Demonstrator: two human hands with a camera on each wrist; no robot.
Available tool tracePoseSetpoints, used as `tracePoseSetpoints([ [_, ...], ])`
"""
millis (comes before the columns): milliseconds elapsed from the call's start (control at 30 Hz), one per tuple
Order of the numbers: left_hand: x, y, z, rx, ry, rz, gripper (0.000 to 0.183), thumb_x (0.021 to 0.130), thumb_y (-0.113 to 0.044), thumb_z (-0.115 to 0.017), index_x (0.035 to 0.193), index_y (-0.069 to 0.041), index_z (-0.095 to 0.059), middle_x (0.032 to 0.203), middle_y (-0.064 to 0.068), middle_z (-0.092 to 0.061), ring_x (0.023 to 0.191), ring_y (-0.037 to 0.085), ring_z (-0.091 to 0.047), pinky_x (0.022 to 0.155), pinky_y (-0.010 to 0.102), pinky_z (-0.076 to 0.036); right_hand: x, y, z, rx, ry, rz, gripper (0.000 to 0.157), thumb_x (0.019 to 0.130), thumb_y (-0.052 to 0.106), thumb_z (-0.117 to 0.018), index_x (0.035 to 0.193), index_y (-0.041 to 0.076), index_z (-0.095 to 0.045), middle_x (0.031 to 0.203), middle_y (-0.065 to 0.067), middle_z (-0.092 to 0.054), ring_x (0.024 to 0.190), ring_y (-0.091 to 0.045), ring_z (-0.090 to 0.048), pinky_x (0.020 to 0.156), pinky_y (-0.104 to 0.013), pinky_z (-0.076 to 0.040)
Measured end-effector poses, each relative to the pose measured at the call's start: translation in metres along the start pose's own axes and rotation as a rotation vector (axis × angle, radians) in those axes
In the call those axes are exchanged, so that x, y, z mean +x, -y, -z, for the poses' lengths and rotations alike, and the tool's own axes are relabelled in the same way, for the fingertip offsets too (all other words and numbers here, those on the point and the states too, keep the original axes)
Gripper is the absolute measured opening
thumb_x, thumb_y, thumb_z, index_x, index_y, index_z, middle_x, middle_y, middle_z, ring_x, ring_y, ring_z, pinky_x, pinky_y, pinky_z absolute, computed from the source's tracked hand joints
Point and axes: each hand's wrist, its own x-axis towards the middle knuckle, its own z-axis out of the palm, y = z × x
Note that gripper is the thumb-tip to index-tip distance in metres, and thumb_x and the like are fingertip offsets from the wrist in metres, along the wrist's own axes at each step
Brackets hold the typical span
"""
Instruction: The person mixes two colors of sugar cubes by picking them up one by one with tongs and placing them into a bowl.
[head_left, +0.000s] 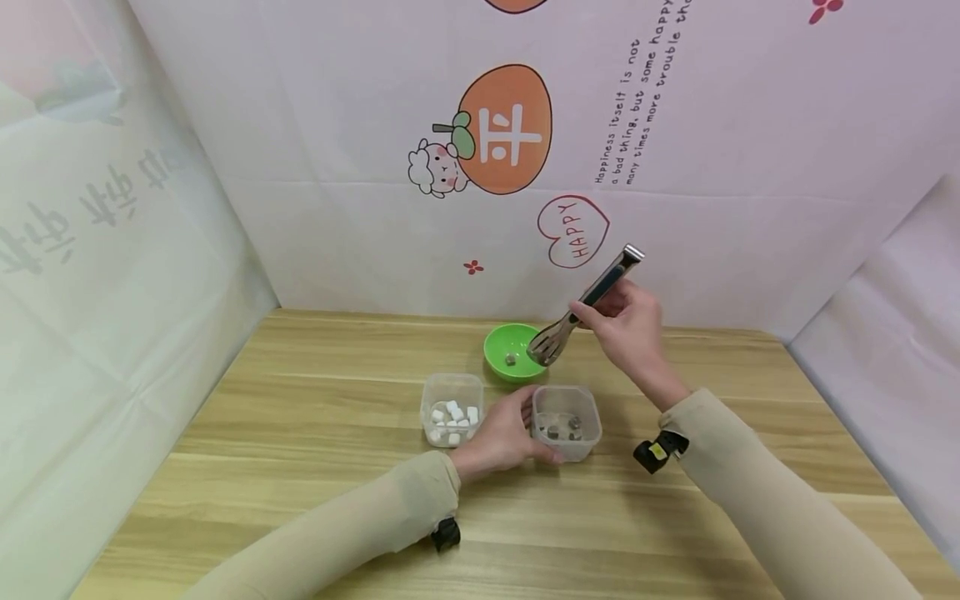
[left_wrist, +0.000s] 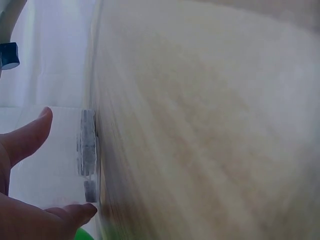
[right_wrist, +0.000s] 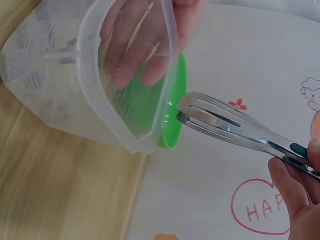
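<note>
My right hand (head_left: 633, 329) holds metal food tongs (head_left: 600, 287) with dark grip panels, head pointing down over the right side of a green bowl (head_left: 497, 340). In the right wrist view a small dark lump (right_wrist: 182, 118) shows at the tongs' tip (right_wrist: 192, 104). One small brownish piece (head_left: 511, 360) lies inside the bowl. My left hand (head_left: 498, 435) grips the left side of a clear plastic container (head_left: 576, 450), thumb at the front and fingers behind. Several small brownish pieces (head_left: 553, 432) rest on that container's floor.
Left of my left hand stands a second clear container (head_left: 452, 383) with several white cubes (head_left: 454, 410). All of it stands on a wood-grain table (head_left: 315, 400). A white printed sheet (head_left: 337, 233) rises behind the table's back edge.
</note>
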Motion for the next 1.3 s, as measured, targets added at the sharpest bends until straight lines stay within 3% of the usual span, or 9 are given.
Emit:
tracePoseSetpoints([
  [200,0.001,0.0,-0.001,0.011,0.0,0.003,0.106,0.064,0.0,-0.1,0.154,0.0,-0.045,0.148,0.017,-0.058,0.137,0.032,-0.055,0.117,0.038,-0.044,0.005,-0.011,-0.009,-0.006,-0.003,-0.021,0.025,0.092,0.003,-0.081,0.11,-0.007,-0.067,0.093,-0.023,-0.075,0.074,-0.013,-0.074,0.068,-0.031,-0.066],
  [467,0.002,-0.002,0.0,0.021,-0.005,0.02,0.107,0.065,-0.002,-0.101,0.156,-0.001,-0.043,0.15,0.016,-0.057,0.139,0.03,-0.054,0.117,0.037,-0.044,0.009,-0.017,-0.017,-0.039,0.008,-0.054,0.023,0.092,0.006,-0.082,0.107,-0.006,-0.069,0.091,-0.022,-0.076,0.077,-0.032,-0.075,0.066,-0.028,-0.065],
  [733,0.002,-0.001,-0.001,0.018,-0.002,0.021,0.107,0.066,-0.002,-0.101,0.156,-0.001,-0.043,0.151,0.017,-0.055,0.14,0.031,-0.053,0.118,0.039,-0.044,0.006,-0.017,-0.012,-0.027,-0.005,-0.054,0.027,0.092,0.007,-0.083,0.109,-0.007,-0.067,0.094,-0.023,-0.075,0.073,-0.013,-0.072,0.066,-0.021,-0.063],
  [1033,0.002,-0.002,-0.001,0.018,0.002,0.023,0.104,0.068,-0.002,-0.099,0.155,0.001,-0.043,0.152,0.018,-0.055,0.141,0.032,-0.052,0.118,0.038,-0.043,-0.009,0.007,0.01,-0.077,-0.046,-0.006,0.027,0.09,0.011,-0.085,0.109,-0.003,-0.072,0.091,-0.012,-0.077,0.073,-0.006,-0.07,0.06,-0.016,-0.056],
  [1300,0.003,0.0,-0.001,0.018,-0.002,0.041,0.104,0.068,-0.002,-0.099,0.155,0.001,-0.042,0.151,0.018,-0.055,0.14,0.031,-0.053,0.117,0.036,-0.044,-0.029,0.029,0.035,-0.052,-0.028,0.099,0.023,0.09,0.003,-0.084,0.11,-0.003,-0.073,0.096,-0.008,-0.079,0.079,-0.007,-0.073,0.07,-0.017,-0.061],
])
